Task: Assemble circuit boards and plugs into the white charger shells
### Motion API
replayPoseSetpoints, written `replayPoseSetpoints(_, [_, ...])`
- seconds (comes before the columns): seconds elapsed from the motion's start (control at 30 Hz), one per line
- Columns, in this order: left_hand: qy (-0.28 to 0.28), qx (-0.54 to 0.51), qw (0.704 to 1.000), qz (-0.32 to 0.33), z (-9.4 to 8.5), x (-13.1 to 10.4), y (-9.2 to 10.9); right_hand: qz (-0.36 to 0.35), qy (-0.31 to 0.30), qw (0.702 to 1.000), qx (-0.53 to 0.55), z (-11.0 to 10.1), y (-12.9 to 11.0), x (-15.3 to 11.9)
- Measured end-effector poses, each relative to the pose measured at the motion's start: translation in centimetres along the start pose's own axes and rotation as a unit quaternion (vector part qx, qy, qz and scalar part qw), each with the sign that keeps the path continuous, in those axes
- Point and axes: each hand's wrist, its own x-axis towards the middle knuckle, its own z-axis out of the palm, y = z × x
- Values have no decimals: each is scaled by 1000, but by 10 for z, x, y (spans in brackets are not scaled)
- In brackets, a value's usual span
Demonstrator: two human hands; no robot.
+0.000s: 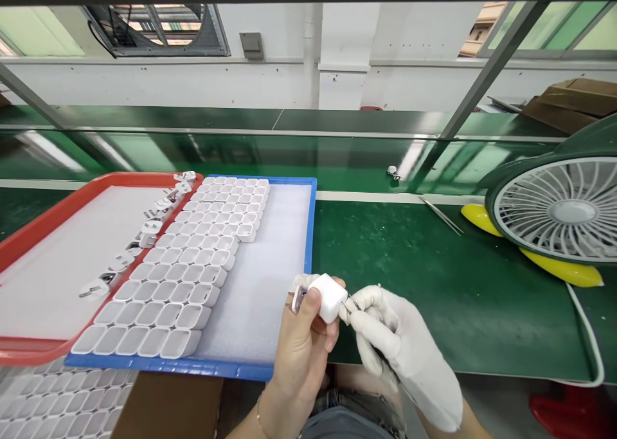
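Left hand, bare, pinches white charger shell near counter edge, right of blue tray. Right hand, gloved, grips tweezers at shell's side. Step: fitting or adjusting shell. Next likely needs steady tweezer tip, firm pinch.

A small white plug box with round corners sits up off the green table, tilted a bit. Metal prongs stick out of its left side. A thin metal tool (maybe tweezers) touches its right edge.
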Motion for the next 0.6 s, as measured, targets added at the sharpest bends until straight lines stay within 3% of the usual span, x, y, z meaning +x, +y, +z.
replayPoseSetpoints(0.27, [-17,59,992,107,-5,4,0,40,0,999,-6,4,-6,0])
replayPoseSetpoints(0.6, [-96,107,984,101,-10,10,9,-13,-10,994,112,8,4,6])
